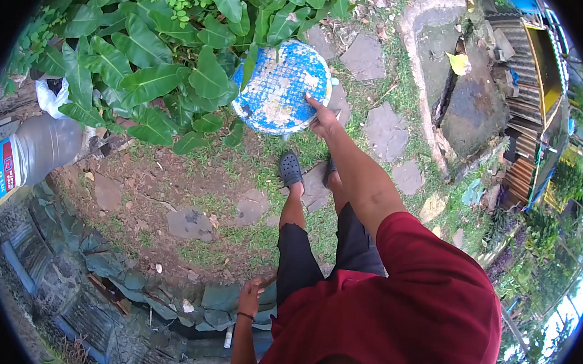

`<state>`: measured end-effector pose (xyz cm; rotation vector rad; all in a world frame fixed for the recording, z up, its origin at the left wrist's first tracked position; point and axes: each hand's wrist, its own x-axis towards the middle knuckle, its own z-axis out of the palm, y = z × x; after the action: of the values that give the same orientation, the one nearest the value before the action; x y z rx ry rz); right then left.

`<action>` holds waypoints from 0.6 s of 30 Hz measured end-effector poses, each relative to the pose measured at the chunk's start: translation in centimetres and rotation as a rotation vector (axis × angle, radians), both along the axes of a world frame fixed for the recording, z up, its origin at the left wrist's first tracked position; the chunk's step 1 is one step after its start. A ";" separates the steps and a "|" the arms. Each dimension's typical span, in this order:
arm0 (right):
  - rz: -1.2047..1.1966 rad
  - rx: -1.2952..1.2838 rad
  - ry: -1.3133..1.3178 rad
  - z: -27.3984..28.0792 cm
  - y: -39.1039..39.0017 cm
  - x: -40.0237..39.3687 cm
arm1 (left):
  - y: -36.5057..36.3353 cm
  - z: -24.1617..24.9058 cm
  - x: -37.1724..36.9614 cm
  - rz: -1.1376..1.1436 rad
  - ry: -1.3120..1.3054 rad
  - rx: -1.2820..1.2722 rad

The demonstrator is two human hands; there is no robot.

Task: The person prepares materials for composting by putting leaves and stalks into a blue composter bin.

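My right hand point(324, 118) grips the lower right rim of a round blue top point(289, 82), with the thumb lying on its surface. The top is worn and spotted with whitish patches, and light-coloured parts stick out at its rim. Green leaves overlap its left side. Down beside my dark shorts, at the lower middle, my left hand point(249, 298) has its fingers curled round something small and brownish that I cannot make out. A dark band circles that wrist.
Large-leaved plants point(144, 71) fill the upper left. A clear plastic container point(49, 149) lies at the left. Flat stones point(386, 132) are set in grass and soil round my feet in dark clogs point(291, 169). At the right, a raised border point(418, 74) surrounds a slab.
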<state>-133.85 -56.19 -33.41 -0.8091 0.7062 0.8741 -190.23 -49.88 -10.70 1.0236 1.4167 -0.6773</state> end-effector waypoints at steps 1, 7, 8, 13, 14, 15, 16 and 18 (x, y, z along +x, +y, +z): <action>-0.012 -0.002 -0.019 1.1 -0.4 0.5 | 0.3 -0.3 -0.7 -0.016 0.002 0.011; 0.043 -0.266 -0.157 12.4 -7.9 1.8 | 2.3 0.8 -0.4 -0.079 -0.070 0.075; 0.015 -0.290 -0.104 13.8 -10.5 1.2 | 2.8 0.9 0.0 -0.096 -0.074 0.091; -0.230 -0.436 -0.133 23.1 -25.8 -6.1 | 6.6 4.1 5.0 -0.377 -0.131 0.102; -0.294 -0.484 -0.147 24.7 -28.9 -7.9 | 7.3 5.3 6.7 -0.517 -0.076 0.140; -0.319 -0.509 -0.132 26.9 -31.9 -9.9 | 8.3 5.5 7.4 -0.551 -0.098 0.146; -0.350 -0.535 -0.116 29.0 -35.0 -12.1 | 9.6 4.9 7.9 -0.590 -0.130 0.138; -0.480 -0.505 -0.153 31.2 -41.1 -17.1 | 10.6 5.3 10.2 -0.564 -0.172 0.133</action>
<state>-150.97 -97.24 -2.23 -1.0791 0.9507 0.1933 -180.04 -39.32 -5.42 1.5739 1.0324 -0.8809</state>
